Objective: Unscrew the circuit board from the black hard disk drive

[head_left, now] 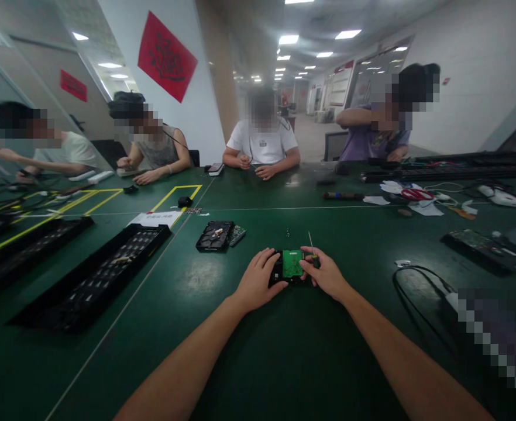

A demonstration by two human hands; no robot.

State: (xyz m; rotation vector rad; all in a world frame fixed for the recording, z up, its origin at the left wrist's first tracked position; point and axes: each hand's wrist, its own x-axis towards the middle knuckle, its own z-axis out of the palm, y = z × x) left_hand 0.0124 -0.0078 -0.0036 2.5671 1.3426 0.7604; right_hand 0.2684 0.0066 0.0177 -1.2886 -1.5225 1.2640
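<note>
A black hard drive with a green circuit board [292, 264] on its upper face lies on the green table in front of me. My left hand [260, 276] grips its left end, fingers over the top and thumb along the near edge. In my right hand [326, 273] is a small screwdriver [315, 260], its thin shaft pointing up and away from the drive. Fingers of that same hand also touch the drive's right end. Several tiny screws [288, 233] lie just beyond the drive. Another black hard drive [215, 235] sits to the left, with a loose circuit board [237, 235] against it.
Long black trays [95, 275] lie on the left. At right are a black device with an exposed board [481, 250], a looped cable [396, 286], a white mouse [497, 196] and a dark cylindrical tool [341, 196]. Several people sit across the table [240, 362].
</note>
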